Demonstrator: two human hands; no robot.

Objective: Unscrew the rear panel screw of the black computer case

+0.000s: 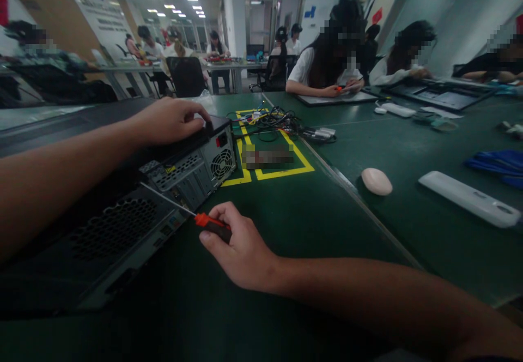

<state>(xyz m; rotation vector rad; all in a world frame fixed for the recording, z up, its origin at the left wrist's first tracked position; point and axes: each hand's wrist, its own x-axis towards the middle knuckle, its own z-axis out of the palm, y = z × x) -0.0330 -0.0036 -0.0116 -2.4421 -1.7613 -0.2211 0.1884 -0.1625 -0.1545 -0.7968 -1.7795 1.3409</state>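
Observation:
A black desktop computer case [122, 215] lies on its side on the green table, its rear panel with fan grille facing me. My left hand [169, 119] rests on top of the case near its back edge, fingers curled over the corner. My right hand [239, 247] is closed round the red-and-black handle of a screwdriver [204, 221]. The thin metal shaft points left and up, its tip against the case's rear panel.
A yellow-taped rectangle [286, 172] holds a tangle of cables [273, 119]. A white mouse [376, 181], a white keyboard [469, 198] and blue cloth [496, 163] lie to the right. Other people sit working at the far side and at distant tables.

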